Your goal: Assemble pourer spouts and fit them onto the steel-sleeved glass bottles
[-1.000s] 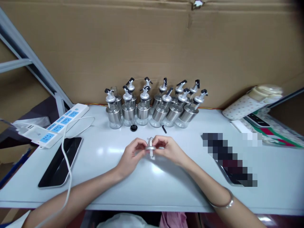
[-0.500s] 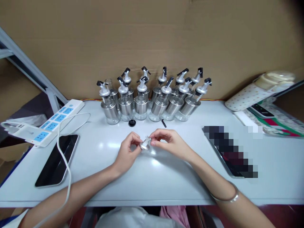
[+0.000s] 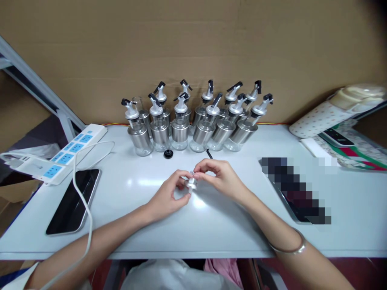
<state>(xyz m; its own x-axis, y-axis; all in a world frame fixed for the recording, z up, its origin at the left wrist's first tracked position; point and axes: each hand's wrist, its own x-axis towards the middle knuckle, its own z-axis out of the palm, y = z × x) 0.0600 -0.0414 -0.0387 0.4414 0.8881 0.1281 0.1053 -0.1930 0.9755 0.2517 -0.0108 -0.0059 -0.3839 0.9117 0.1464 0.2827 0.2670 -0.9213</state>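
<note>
A silver bottle pourer spout (image 3: 192, 183) without a black lever is held between my two hands, low over the table. My left hand (image 3: 169, 192) is closed around it from the left, with the thumb below and the index finger above. From the right, my right hand (image 3: 222, 177) pinches its narrow top end. Just beyond my hands lie a round black stopper piece (image 3: 168, 154) and a small black lever (image 3: 209, 153). Behind these stand several glass bottles with steel sleeves (image 3: 180, 131), most fitted with silver pourers and black levers.
On the left are a white power strip (image 3: 87, 141), a dark phone (image 3: 74, 203) and a white cable (image 3: 82, 193) crossing over my left forearm. A second phone (image 3: 279, 193), partly pixelated, lies right. A dotted flask (image 3: 317, 117) leans at the far right. Cardboard (image 3: 193, 48) stands behind the bottles.
The pourer has moved slightly right and turned more upright. My left hand has shifted right, with its thumb now lower on the pourer. My right fingers have moved onto its top end.
</note>
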